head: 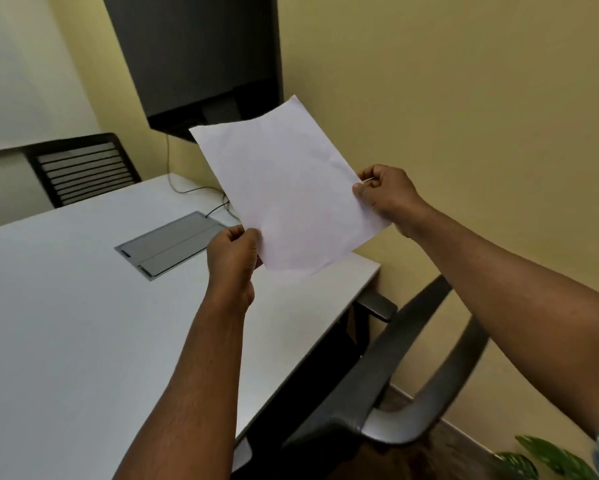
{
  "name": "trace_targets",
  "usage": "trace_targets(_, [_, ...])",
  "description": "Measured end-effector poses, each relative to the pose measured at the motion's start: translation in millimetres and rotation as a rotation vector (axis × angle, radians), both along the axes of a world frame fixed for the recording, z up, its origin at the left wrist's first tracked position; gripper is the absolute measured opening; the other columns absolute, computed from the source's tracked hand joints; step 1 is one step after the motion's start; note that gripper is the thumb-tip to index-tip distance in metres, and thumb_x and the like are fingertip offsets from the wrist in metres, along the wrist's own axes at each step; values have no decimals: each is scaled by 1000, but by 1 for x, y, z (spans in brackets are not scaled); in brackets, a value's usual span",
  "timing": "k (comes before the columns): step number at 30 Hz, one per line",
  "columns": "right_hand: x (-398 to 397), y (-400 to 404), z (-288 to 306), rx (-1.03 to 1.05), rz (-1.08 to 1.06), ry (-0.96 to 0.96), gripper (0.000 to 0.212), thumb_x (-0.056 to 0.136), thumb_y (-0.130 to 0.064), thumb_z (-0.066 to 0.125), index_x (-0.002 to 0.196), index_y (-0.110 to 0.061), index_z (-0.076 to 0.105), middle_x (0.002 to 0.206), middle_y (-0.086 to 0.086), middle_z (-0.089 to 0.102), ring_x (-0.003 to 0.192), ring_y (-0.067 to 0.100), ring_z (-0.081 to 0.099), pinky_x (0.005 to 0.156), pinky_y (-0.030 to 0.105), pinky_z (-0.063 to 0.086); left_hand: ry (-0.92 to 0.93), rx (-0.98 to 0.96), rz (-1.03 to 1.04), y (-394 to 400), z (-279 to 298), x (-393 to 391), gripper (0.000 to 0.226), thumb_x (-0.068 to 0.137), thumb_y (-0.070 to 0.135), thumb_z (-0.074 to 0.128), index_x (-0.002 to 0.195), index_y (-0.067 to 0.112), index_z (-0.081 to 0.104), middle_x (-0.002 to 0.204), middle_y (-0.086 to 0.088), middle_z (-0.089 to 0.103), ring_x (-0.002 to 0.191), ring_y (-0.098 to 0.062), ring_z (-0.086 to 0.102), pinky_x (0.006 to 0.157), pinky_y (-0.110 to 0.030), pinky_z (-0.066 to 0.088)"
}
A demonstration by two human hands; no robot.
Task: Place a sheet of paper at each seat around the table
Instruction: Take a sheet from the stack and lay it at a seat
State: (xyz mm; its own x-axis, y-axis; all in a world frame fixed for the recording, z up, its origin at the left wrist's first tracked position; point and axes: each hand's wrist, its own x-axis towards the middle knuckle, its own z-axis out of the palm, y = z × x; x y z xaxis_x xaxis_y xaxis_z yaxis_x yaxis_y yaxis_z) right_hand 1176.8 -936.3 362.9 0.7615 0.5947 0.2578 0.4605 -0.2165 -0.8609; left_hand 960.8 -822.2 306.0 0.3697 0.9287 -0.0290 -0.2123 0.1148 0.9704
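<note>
Both the left hand [234,258] and right hand [386,195] pinch a paper sheet [287,192] above the table's [66,306] two-o'clock corner; no sheet visibly laid, so probably every seat remains.

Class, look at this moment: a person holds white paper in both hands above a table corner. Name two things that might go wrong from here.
1. Both the left hand and right hand pinch only the edges of the paper, so it might slip or crease.
2. The cable and the grey hatch lie nearby on the table; paper laid there may not sit flat.
</note>
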Motion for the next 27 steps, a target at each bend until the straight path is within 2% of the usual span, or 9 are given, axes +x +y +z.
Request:
trace_targets(2, [11,34,-18,-72,51,-17,7,86,-23,63,93,-24,66,63,-11,55,66,8,52,61,25,40,68,-28,24,20,-17,6,8,82,3,58,82,6,65,81,-7,69,71,-21,62,68,-34,55])
trace_targets(5, [27,81,-53,-180,112,-23,10,84,-18,63,93,-16,68,73,-3,58,73,15,52,68,27,42,152,-92,69,52,-48,16,9,82,-1,57,87,2,64,87,-15,66,77,-24,60,72,-39,54])
trace_targets(9, [47,130,-109,-327,131,28,9,80,-14,63,86,-8,67,76,2,60,76,20,52,66,28,39,284,-165,97,88,-96,31,18,82,-1,62,71,12,56,76,-11,59,67,-23,55,61,-31,50])
trace_targets(12, [56,155,-155,-419,128,81,6,79,-12,64,75,-12,61,71,1,56,74,20,50,65,29,37,373,-245,63,109,-142,39,17,81,-1,65,72,11,55,74,-11,59,66,-23,54,61,-31,50])
trace_targets(18, [68,186,-256,-615,114,158,9,81,-14,64,73,-16,60,83,2,62,79,20,54,67,27,39,547,-367,-22,136,-235,43,15,81,2,69,76,7,56,70,-11,63,58,-21,58,65,-33,55])
trace_targets(22, [70,192,-306,-717,109,210,1,85,-15,62,85,-15,63,86,1,62,75,21,56,57,23,41,629,-421,-68,146,-280,39,11,81,3,69,81,4,58,76,-12,65,61,-21,60,66,-33,56])
trace_targets(27, [74,198,-351,-773,99,227,9,85,-16,62,92,-11,65,81,-1,62,62,16,54,50,20,39,644,-488,-82,150,-320,43,12,81,4,71,78,8,60,76,-9,66,60,-20,60,62,-31,55])
